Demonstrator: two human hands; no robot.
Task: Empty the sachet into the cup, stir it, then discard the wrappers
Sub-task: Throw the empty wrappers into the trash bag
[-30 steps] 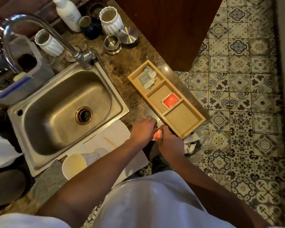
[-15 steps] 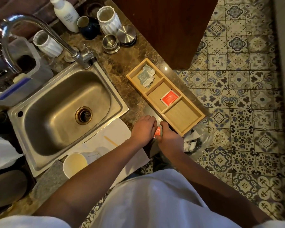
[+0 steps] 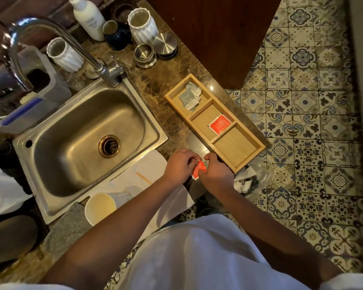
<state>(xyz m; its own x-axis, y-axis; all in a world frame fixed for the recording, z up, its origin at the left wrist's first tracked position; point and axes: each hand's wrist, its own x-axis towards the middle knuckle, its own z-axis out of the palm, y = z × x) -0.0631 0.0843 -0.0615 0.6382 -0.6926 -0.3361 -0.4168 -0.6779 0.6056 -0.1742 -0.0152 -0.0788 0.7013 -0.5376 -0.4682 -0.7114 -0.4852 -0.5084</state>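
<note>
Both hands have barely shifted: left hand (image 3: 181,164) and right hand (image 3: 215,171) pinch the red sachet (image 3: 199,170) near the tray (image 3: 247,161), apparently tearing it. Pouring into the cup (image 3: 100,207), stirring and discarding remain.

You have the red sachet (image 3: 199,170) pinched between both hands just below the frame's centre, standing on edge, mostly hidden by your fingers. The white paper cup (image 3: 101,207) stands upright at lower left, open, its inside pale. A thin wooden stirrer (image 3: 144,178) lies flat on the white napkin, between the cup and the sachet.
</note>
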